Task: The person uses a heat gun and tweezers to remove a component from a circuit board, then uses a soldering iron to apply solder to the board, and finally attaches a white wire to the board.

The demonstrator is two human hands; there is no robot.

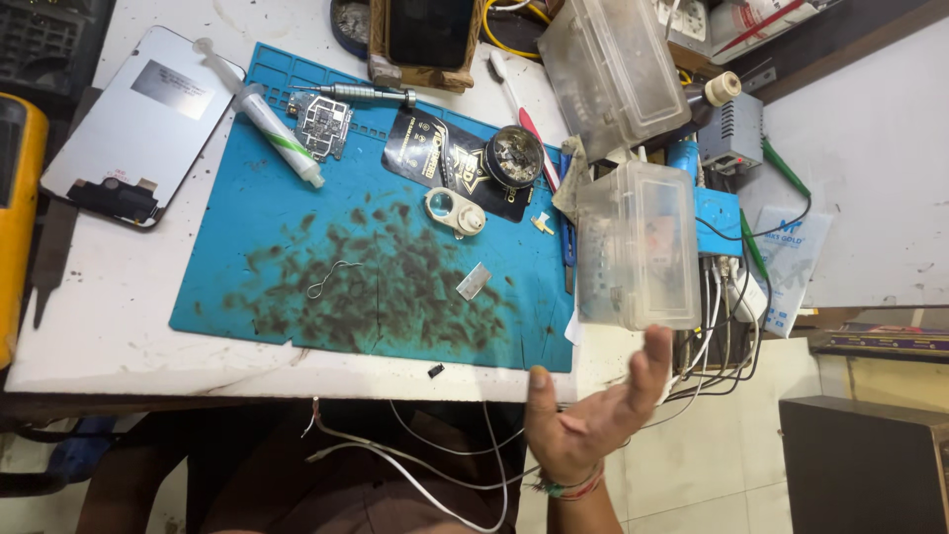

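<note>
My left hand (585, 423) is held palm up just off the table's front right corner, fingers spread and empty, with a thread band on the wrist. Its fingertips are just below a clear plastic box (638, 247) that sits at the right end of the blue work mat (267, 237); I cannot tell if they touch it. My right hand is out of view. On the mat lie a circuit board (321, 126), a white tube (280, 135), a screwdriver (361, 94), a small loupe (453, 212), a round tin of tiny parts (513, 155) and a bent wire (330, 278).
A phone back panel (138, 124) lies at the left on the white table (109, 316), next to a yellow meter (18, 208). A second clear box (608, 64) sits behind. A blue device with cables (720, 222) hangs at the right edge. White wires (415, 465) dangle below.
</note>
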